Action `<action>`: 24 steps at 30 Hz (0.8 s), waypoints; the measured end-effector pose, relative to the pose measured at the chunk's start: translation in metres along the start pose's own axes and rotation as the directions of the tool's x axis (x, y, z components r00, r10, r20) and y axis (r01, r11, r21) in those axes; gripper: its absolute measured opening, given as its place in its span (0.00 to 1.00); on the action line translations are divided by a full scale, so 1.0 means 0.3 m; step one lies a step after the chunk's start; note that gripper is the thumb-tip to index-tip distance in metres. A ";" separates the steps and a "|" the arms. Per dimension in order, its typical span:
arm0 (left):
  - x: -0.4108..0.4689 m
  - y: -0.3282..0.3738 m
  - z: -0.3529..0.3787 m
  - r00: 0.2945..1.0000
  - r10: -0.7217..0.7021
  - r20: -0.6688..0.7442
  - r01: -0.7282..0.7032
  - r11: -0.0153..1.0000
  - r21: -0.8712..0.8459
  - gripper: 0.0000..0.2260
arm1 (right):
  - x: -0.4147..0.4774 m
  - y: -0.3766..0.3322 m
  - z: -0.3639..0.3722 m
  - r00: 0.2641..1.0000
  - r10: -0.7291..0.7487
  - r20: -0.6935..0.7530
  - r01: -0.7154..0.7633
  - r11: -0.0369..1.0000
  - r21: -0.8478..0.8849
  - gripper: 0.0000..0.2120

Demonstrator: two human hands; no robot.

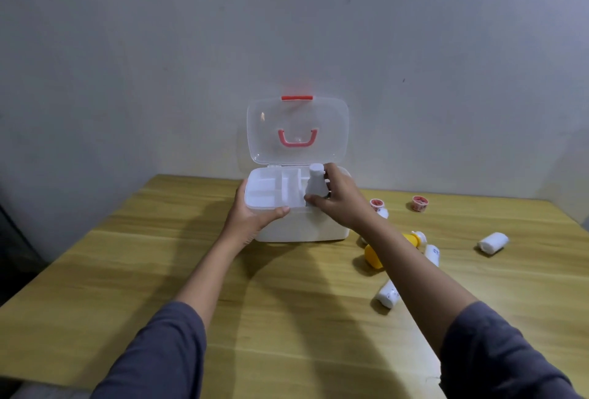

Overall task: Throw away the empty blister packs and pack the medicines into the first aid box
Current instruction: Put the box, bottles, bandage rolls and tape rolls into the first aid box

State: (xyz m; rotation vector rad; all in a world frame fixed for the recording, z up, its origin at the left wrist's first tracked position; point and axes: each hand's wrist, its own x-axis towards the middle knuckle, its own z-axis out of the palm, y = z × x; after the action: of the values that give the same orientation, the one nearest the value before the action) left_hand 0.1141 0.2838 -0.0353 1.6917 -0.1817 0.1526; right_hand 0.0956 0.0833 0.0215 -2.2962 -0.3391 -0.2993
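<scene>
A white first aid box [306,229] stands open at the far side of the table, its clear lid [297,129] with a red handle leaning against the wall. A white divided tray [271,191] sits in the box's top. My left hand [255,213] grips the tray's near left corner. My right hand [338,201] holds a white bottle [316,185] upright over the right part of the box. Loose medicines lie to the right: a yellow bottle [374,255], a white bottle [387,295], another white bottle [432,253], a white roll [493,242].
Two small red-topped containers [377,204] [420,203] lie right of the box. The wooden table [159,271] meets the wall [127,48] behind the box. My right forearm crosses over the yellow bottle.
</scene>
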 end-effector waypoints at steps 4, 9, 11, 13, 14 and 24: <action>-0.003 0.009 0.002 1.000 -0.003 -0.006 0.003 1.000 -0.004 0.48 | 0.006 0.011 0.020 1.000 0.026 -0.012 -0.027 0.992 -0.126 0.17; 0.005 0.016 -0.010 1.000 -0.018 -0.007 0.018 0.999 0.050 0.46 | 0.023 0.007 0.014 1.000 0.003 0.024 0.000 0.994 -0.113 0.16; 0.017 0.023 -0.018 1.000 0.001 -0.001 -0.001 0.996 0.090 0.42 | 0.027 0.008 0.006 0.999 0.002 0.034 0.002 0.994 -0.109 0.15; 0.026 0.033 -0.022 1.000 0.010 0.020 -0.012 0.992 0.123 0.38 | 0.022 0.009 -0.009 0.999 0.014 0.034 -0.011 0.995 -0.098 0.15; 0.028 0.038 -0.021 1.000 0.010 0.027 -0.013 0.991 0.130 0.38 | 0.015 0.011 -0.024 0.999 0.020 0.031 -0.017 0.996 -0.086 0.14; 0.024 0.037 -0.013 1.000 0.006 0.031 -0.009 0.996 0.094 0.43 | -0.166 0.147 -0.262 0.989 0.075 -0.126 -0.056 0.987 0.151 0.11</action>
State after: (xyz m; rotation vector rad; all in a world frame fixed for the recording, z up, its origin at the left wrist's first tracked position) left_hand 0.1188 0.2860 -0.0227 1.7879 -0.2060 0.1427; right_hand 0.0550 -0.0110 0.0283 -2.1261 -0.2111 -0.3780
